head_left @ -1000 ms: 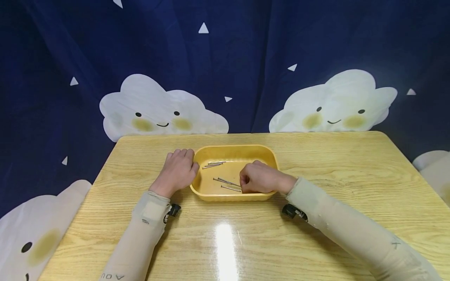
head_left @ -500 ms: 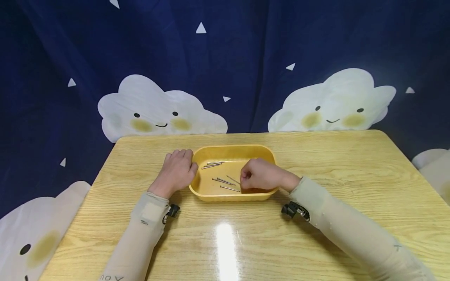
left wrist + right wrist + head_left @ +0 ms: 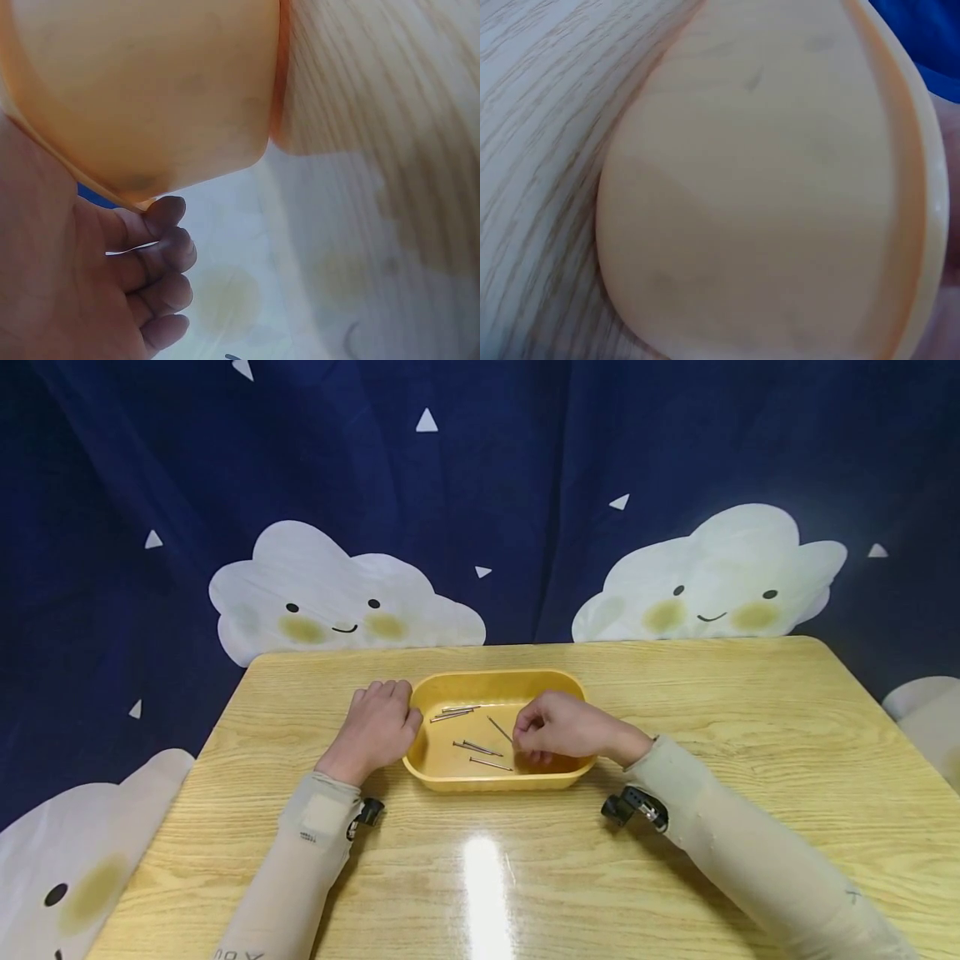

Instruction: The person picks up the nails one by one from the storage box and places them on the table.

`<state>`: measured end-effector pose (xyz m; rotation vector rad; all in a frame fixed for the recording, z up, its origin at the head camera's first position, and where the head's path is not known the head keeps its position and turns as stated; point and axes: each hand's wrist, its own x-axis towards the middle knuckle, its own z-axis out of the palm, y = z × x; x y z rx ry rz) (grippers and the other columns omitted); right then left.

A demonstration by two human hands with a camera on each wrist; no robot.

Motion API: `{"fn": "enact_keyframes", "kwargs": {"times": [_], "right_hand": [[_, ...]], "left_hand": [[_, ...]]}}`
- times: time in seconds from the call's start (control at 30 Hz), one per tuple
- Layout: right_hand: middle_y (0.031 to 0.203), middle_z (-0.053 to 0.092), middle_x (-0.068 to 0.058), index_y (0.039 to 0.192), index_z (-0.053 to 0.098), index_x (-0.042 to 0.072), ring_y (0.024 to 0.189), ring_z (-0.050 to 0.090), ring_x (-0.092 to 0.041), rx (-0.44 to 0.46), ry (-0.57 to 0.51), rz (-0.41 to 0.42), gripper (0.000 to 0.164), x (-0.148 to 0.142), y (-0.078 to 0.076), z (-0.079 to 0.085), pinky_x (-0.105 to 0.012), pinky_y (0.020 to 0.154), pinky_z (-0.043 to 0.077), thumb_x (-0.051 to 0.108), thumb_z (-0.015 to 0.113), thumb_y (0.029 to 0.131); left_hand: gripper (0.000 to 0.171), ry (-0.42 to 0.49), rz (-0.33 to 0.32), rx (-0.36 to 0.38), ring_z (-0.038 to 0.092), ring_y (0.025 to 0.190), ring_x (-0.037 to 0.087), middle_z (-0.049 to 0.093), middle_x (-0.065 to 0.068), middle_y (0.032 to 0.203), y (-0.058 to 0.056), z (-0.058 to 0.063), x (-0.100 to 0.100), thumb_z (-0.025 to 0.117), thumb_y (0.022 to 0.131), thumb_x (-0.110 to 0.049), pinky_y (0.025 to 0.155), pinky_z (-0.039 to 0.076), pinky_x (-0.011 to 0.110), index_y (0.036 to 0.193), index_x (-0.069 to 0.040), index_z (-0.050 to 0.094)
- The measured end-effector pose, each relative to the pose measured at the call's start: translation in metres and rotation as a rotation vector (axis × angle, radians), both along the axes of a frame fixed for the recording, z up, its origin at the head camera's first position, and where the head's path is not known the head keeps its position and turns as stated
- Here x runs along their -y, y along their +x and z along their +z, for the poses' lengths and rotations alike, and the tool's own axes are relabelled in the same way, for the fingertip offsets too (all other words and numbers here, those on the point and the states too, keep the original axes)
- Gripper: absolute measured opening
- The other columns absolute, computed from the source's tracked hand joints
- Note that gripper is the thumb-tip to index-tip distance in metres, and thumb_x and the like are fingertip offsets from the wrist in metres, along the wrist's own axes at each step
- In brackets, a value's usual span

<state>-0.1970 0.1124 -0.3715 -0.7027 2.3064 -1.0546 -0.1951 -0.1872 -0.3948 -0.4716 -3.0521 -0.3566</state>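
Note:
A yellow plastic tray (image 3: 495, 783) stands on the wooden table. My left hand (image 3: 375, 727) grips its left rim, with the fingers curled at the edge in the left wrist view. Inside the tray's right half, my right hand (image 3: 562, 727) pinches a thin nail (image 3: 499, 729) between thumb and fingertips. That nail slants up and to the left out of the grip, its other end hidden by the fingers. Just left of the hand, loose nails (image 3: 491, 764) lie on the tray floor. More nails (image 3: 452, 715) lie close together towards the tray's back left.
Around the tray spreads a light wood table (image 3: 720, 718). Behind it hangs a dark blue curtain (image 3: 517, 460) with smiling clouds. The tray's outer wall (image 3: 765, 195) fills most of the right wrist view.
My right hand has lifted slightly and drawn to the right, and the nail in its fingers has swung to a steeper slant away from the others. My left hand stays on the rim.

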Motion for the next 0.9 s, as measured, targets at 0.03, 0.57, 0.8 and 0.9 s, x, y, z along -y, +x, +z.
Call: {"fn": "enact_keyframes", "kwargs": {"times": [0.03, 0.57, 0.8, 0.9], "right_hand": [[0.076, 0.071, -0.006, 0.092, 0.073, 0.0, 0.066, 0.066, -0.013, 0.008, -0.013, -0.004, 0.017, 0.0, 0.0, 0.0, -0.031, 0.066, 0.06, 0.013, 0.063, 0.098], [0.087, 0.071, -0.016, 0.105, 0.066, -0.013, 0.072, 0.068, -0.021, 0.177, -0.22, -0.107, 0.023, -0.007, -0.004, -0.002, -0.03, 0.068, 0.06, 0.005, 0.056, 0.095], [0.085, 0.07, -0.014, 0.105, 0.064, -0.015, 0.072, 0.066, -0.02, 0.23, -0.295, -0.141, 0.024, -0.01, -0.007, -0.002, -0.028, 0.069, 0.059, 0.007, 0.058, 0.098], [0.083, 0.068, -0.011, 0.106, 0.063, -0.016, 0.072, 0.064, -0.019, 0.25, -0.327, -0.159, 0.025, -0.012, -0.008, -0.003, -0.027, 0.069, 0.059, 0.007, 0.058, 0.098]], "left_hand": [[0.021, 0.001, 0.0, 0.0, 0.043, 0.084, 0.027, 0.048, 0.007, 0.083, 0.0, 0.0, 0.0, 0.04, 0.104, -0.026, 0.077, 0.029, 0.036, 0.093, -0.01, 0.048], [0.021, 0.002, 0.002, -0.001, 0.044, 0.083, 0.028, 0.049, 0.008, 0.083, -0.002, 0.001, -0.001, 0.041, 0.103, -0.025, 0.077, 0.029, 0.036, 0.094, -0.009, 0.049], [0.02, 0.006, 0.007, -0.01, 0.043, 0.081, 0.028, 0.049, 0.008, 0.082, -0.002, -0.002, 0.0, 0.041, 0.103, -0.025, 0.076, 0.029, 0.036, 0.094, -0.008, 0.049], [0.02, 0.007, 0.007, -0.007, 0.043, 0.082, 0.028, 0.049, 0.007, 0.082, -0.001, -0.002, 0.0, 0.042, 0.103, -0.024, 0.077, 0.03, 0.037, 0.094, -0.008, 0.049]]}}
